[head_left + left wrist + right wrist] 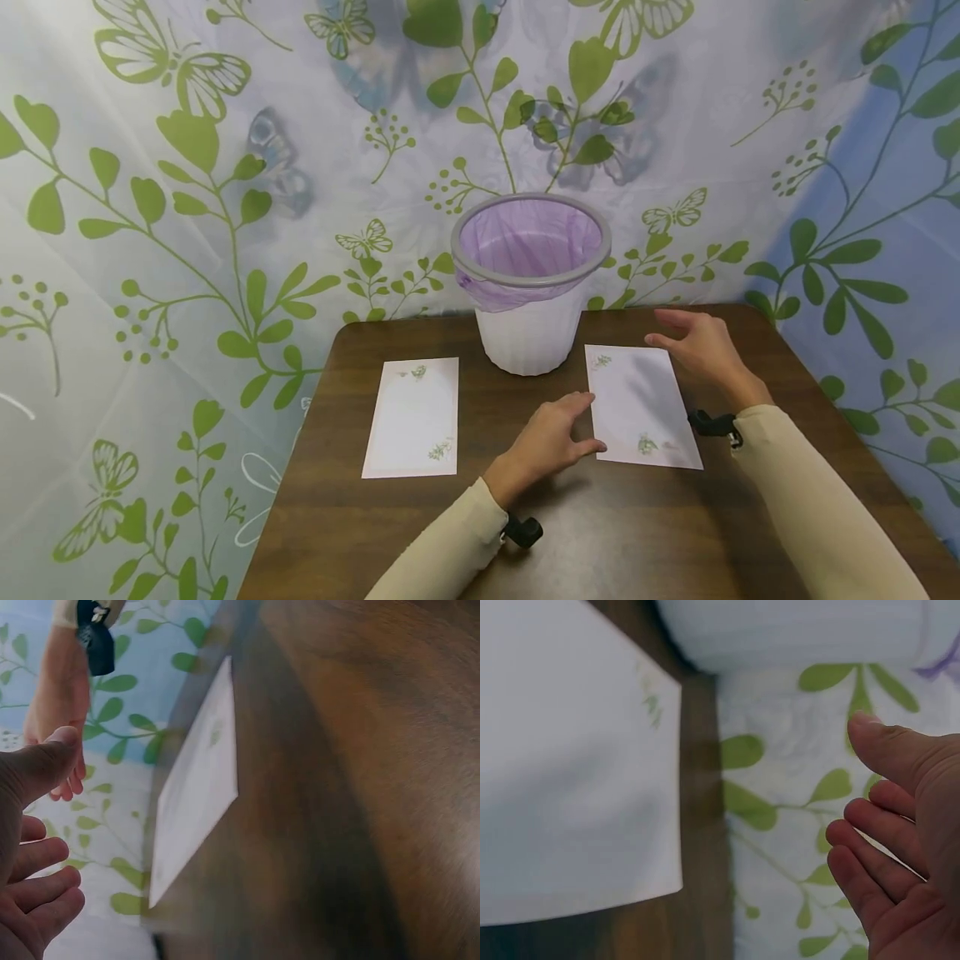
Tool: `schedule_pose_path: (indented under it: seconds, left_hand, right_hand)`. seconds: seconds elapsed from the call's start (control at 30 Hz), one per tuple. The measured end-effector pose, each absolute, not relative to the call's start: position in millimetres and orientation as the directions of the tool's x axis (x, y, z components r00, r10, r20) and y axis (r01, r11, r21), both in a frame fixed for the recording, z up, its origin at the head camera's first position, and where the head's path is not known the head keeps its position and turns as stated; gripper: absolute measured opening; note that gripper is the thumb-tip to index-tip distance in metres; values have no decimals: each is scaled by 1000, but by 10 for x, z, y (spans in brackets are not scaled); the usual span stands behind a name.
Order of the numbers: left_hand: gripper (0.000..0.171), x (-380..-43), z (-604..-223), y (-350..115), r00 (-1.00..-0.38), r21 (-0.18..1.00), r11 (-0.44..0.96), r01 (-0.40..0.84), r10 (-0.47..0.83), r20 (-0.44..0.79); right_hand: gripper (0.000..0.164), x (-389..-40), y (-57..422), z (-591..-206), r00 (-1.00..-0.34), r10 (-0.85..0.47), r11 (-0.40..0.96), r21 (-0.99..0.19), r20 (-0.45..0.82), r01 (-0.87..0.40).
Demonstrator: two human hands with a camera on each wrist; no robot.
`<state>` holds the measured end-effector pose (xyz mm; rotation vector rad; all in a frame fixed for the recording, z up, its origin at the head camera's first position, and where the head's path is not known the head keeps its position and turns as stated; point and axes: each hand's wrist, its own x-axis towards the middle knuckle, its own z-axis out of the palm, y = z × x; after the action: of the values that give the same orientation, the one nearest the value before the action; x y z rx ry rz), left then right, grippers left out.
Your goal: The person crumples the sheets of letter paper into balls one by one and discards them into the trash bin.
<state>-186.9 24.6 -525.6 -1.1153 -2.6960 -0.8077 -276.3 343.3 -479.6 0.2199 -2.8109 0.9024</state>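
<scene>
A sheet of white paper (637,400) with small green plant prints at its corners lies on the right of the table. My left hand (545,442) hovers by its left edge, thumb and fingers apart and nothing between them. Over by the far right corner of that sheet is my right hand (701,346), its fingers extended and holding nothing. In the right wrist view the fingers (881,840) stand away from the paper (577,772). A second, similar sheet (412,417) lies flat on the left side.
A white bin (528,333) with a grey rim and a purple bag liner stands at the table's back edge, between the sheets. The brown wooden table (322,533) meets a leaf-and-butterfly printed curtain (300,233) behind it. A dark band sits on each wrist.
</scene>
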Motion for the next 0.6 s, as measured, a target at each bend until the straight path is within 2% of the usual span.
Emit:
schedule_pose_path:
  seconds: [0.2,0.6]
  left_hand:
    - [72,-1868,-5413,390,-733,379,635,673,640,228]
    - [67,-1896,-5686,588,-742,213,710,671,644,186]
  right_hand:
    - [64,-2875,3557,-5018,-982,-112,841,-512,152,-175]
    - [64,-3051,3651,-5395,-990,-138,890,-436,28,-137]
